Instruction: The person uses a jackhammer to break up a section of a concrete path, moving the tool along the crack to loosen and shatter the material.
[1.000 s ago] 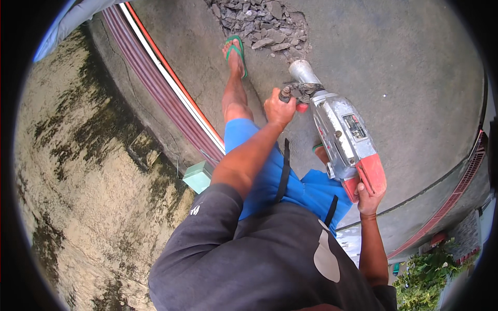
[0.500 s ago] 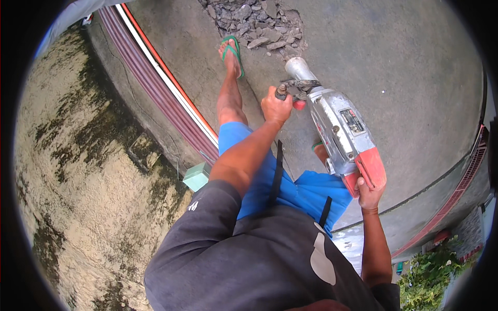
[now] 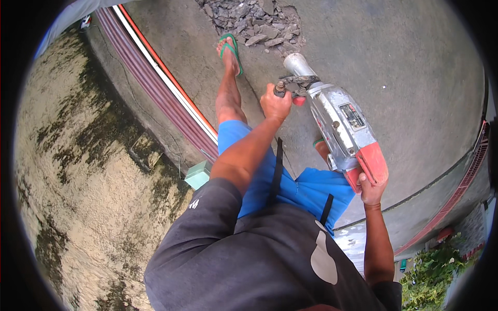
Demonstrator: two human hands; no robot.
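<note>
Fingers of the left hand (image 3: 277, 106) clench the dark side grip (image 3: 279, 89); the right hand (image 3: 371, 192) clasps the red rear handle (image 3: 374, 161), its fingers mostly hidden. The demolition hammer (image 3: 342, 129) slants beside the right foot (image 3: 322, 151), probably heavy and rigid, best held at these 2 points; scuffed metal could be slippery. Beyond its tapered nose (image 3: 298, 63): jagged rubble (image 3: 254, 23), smooth grey concrete (image 3: 415, 78).

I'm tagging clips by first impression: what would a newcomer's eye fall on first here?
Most likely the big silver-and-red power tool, slanting right of centre, its side handle in the left hand and its red rear end in the right hand. Next might come the broken grey rubble at the top, just beyond the tool's front, then the bright blue shorts below the tool.
</note>
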